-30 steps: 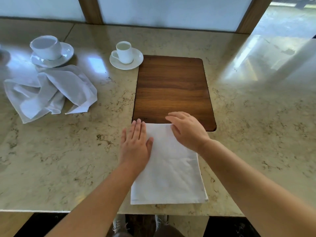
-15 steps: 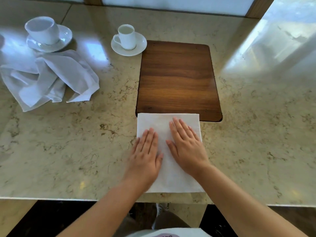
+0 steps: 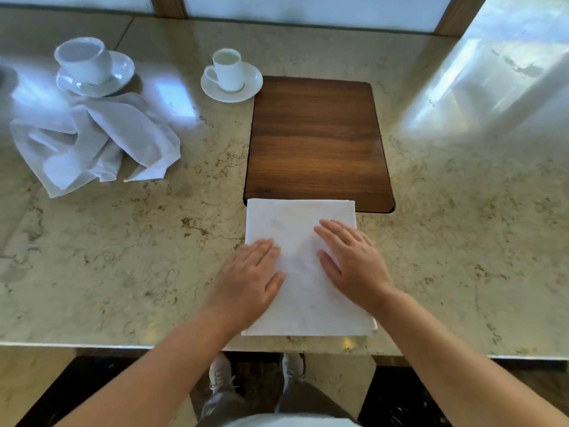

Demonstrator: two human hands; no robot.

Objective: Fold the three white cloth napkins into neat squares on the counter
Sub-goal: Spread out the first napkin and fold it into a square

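A folded white napkin (image 3: pixel 300 235) lies flat on the marble counter (image 3: pixel 123 272) near its front edge, its far edge just over the wooden board. My left hand (image 3: pixel 251 278) rests flat on the napkin's left side, fingers slightly apart. My right hand (image 3: pixel 354 266) presses flat on its right side. Neither hand grips the cloth. A crumpled heap of white napkins (image 3: pixel 95 143) sits at the far left; how many cloths it holds I cannot tell.
A dark wooden board (image 3: pixel 317 140) is set into the counter beyond the folded napkin. A small cup on a saucer (image 3: pixel 229 72) stands at the board's far left corner. A larger cup on a saucer (image 3: pixel 87 64) stands behind the crumpled heap.
Both hands slid from the napkin's far edge back toward me, then spread apart to its left and right sides. The napkin stays flat in place.
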